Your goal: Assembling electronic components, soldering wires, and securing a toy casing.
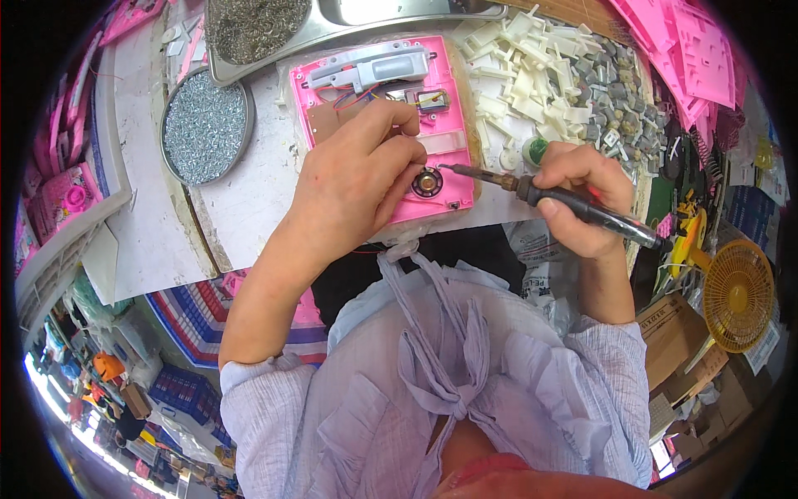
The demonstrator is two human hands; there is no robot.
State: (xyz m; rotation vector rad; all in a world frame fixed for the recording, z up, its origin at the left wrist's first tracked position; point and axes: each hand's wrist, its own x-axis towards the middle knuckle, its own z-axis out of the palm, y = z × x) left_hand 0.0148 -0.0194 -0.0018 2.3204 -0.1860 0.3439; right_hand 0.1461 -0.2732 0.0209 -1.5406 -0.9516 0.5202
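Note:
A pink plastic toy housing [459, 87] lies face-down on the table, its inside showing. It holds a grey plastic mechanism [391, 71], thin coloured wires, a small framed part [432, 101] and a round black speaker [427, 183] near the close edge. Over the housing, my left hand [353, 175] has its fingers closed beside the speaker; what they pinch is hidden. My right hand [590, 195] grips a soldering iron [582, 208] by its dark handle. The iron's tip [445, 166] points left, just beside the speaker. A green-and-white round thing [534, 150] sits behind my right fingers.
At left stands a round dish [248, 137] of small silvery screws. Behind it, a metal tray [341, 33] holds more small metal parts. White plastic pieces [524, 71] and grey parts [615, 91] are heaped at right, near stacked pink panels [694, 54]. A yellow fan [737, 295] stands far right.

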